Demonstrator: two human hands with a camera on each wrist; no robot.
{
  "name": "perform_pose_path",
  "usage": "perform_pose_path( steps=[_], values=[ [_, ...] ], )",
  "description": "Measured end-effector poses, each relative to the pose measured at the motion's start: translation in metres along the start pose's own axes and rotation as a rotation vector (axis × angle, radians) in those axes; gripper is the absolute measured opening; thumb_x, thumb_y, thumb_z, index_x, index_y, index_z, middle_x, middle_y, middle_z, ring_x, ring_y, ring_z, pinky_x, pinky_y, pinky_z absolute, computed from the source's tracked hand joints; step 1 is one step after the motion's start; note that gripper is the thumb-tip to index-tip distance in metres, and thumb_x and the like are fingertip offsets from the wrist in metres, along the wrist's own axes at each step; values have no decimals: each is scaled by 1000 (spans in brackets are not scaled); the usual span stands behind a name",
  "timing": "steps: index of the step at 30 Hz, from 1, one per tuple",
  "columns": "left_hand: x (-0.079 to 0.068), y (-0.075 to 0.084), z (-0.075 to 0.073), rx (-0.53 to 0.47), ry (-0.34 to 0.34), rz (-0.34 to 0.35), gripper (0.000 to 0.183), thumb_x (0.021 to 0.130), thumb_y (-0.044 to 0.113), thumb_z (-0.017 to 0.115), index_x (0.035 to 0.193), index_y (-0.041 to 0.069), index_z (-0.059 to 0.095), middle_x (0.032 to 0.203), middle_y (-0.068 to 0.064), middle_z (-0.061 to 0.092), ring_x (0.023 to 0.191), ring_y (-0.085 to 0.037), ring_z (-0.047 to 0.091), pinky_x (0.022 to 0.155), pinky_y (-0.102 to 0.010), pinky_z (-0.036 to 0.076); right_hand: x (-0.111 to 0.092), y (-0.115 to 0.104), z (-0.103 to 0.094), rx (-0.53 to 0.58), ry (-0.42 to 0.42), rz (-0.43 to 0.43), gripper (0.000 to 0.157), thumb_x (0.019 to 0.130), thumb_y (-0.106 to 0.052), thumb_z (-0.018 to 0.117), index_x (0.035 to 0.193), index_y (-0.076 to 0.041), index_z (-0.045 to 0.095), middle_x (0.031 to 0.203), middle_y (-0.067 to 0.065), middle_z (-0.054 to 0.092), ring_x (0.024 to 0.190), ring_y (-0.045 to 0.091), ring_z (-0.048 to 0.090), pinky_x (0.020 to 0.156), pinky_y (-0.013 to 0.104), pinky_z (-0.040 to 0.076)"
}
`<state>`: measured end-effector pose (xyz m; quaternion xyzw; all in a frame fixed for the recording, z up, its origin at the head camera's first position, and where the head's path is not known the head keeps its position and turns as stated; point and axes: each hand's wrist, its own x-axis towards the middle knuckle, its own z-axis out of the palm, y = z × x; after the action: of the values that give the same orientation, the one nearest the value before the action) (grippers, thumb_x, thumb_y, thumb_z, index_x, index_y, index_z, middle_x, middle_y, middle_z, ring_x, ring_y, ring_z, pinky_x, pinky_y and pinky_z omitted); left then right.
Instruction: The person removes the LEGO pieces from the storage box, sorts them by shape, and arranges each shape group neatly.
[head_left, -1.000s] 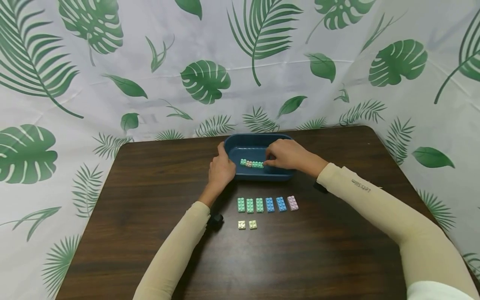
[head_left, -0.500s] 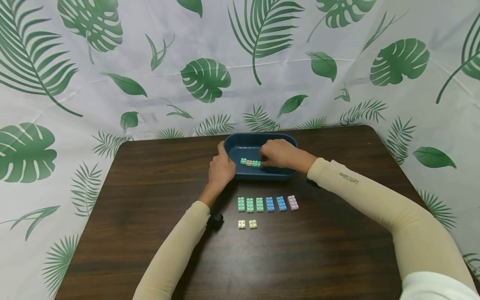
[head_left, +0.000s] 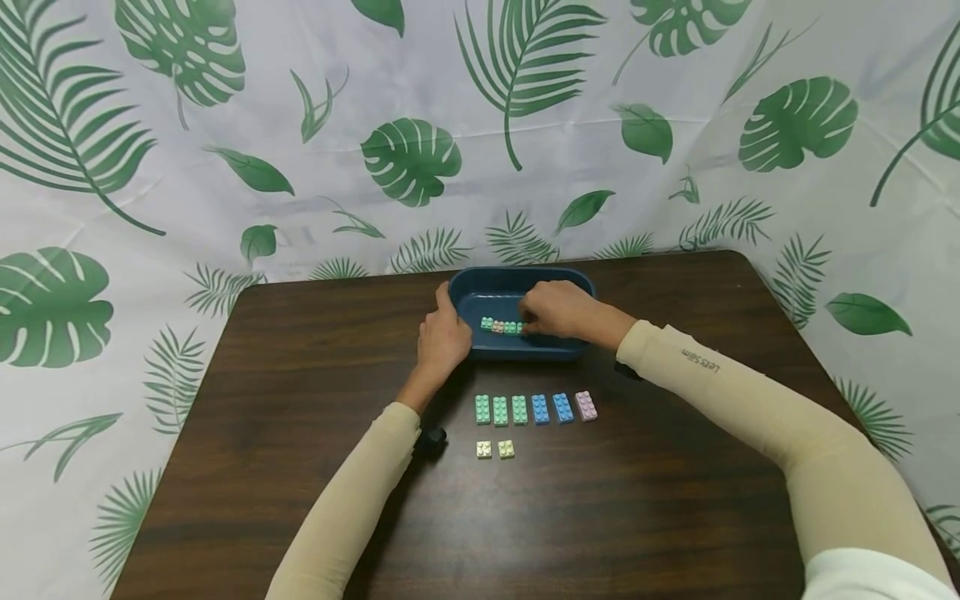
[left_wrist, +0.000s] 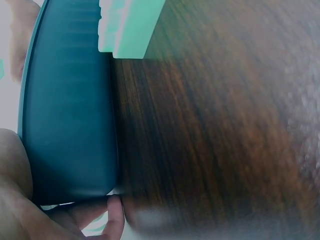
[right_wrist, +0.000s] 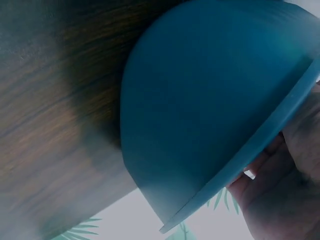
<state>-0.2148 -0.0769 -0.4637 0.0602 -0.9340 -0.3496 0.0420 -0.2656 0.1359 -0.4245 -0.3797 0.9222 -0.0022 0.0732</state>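
Our left hand (head_left: 444, 335) grips the blue tray (head_left: 517, 353); we cannot tell whether our right hand (head_left: 558, 308), inside, pinches the toy-brick row (head_left: 510, 327).

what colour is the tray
Dark blue; the tray shows best in the head view.

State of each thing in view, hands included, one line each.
Blue tray: upright on the table, open on top.
Brick row: in the tray, studs up; right end hidden.
Left hand: grips the tray's left end.
Right hand: in the tray at the row; fingertips hidden.
Three green bricks, two blue bricks, pink brick: loose, studs up.
Two yellow bricks: apart, studs up.
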Motion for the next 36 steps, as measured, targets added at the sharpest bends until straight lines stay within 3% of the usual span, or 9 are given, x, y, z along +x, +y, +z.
perform_pose_path(
  steps=[11, 22, 30, 36],
  values=[
    [-2, -4, 0, 3, 7, -9, 66, 91, 10, 41, 152, 20, 19, 61, -8, 56, 49, -27, 50, 45, -36, 32, -25, -16, -10, -10, 98, 23, 15, 85, -39, 71, 82, -25, 70, 72, -10, 65, 58, 5, 55, 52, 27, 44],
    [-2, -4, -2, 0, -14, -13, 65, 92, 12, 39, 153, 21, 17, 61, -8, 56, 48, -26, 48, 44, -36, 31, -56, -51, -40, -151, 231, 48, 19, 83, -39, 73, 89, -22, 72, 81, -6, 67, 64, 9, 58, 53, 26, 46],
    [-1, -1, -1, -10, -9, -25, 65, 92, 11, 40, 153, 21, 18, 62, -9, 57, 49, -27, 50, 43, -36, 31, -81, -81, -38, -161, 213, -97, 19, 83, -39, 73, 86, -21, 69, 78, -8, 62, 66, 8, 57, 56, 27, 45],
    [0, 1, -1, -18, -19, -18, 66, 92, 11, 40, 153, 20, 17, 59, -8, 54, 43, -25, 45, 41, -35, 28, -91, -98, -27, -146, 107, -162, 17, 81, -38, 75, 87, -23, 71, 77, -9, 63, 65, 8, 56, 57, 26, 45]
  ],
)
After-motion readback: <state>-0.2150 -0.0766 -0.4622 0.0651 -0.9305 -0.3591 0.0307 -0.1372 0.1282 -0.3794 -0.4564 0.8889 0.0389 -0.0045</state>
